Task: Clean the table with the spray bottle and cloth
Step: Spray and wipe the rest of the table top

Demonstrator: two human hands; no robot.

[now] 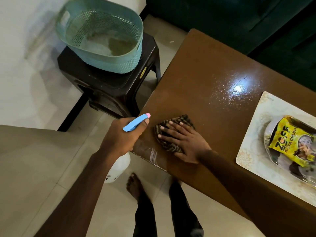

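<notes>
a: where's the cloth (182, 119) at?

b: it's pressed flat on the near left corner of the table (196, 65) under the right hand (185, 142), fingers spread so more cloth gets dragged. the spray bottle (136, 122) is gripped by the left hand (122, 135) just off the left edge, probably held clear of the wipe.

a: sprayed bit?

b: droplets (237, 88) are seen farther right, not yet wiped. the placemat (253, 151) with a yellow packet (287, 139) lies at the right.
</notes>
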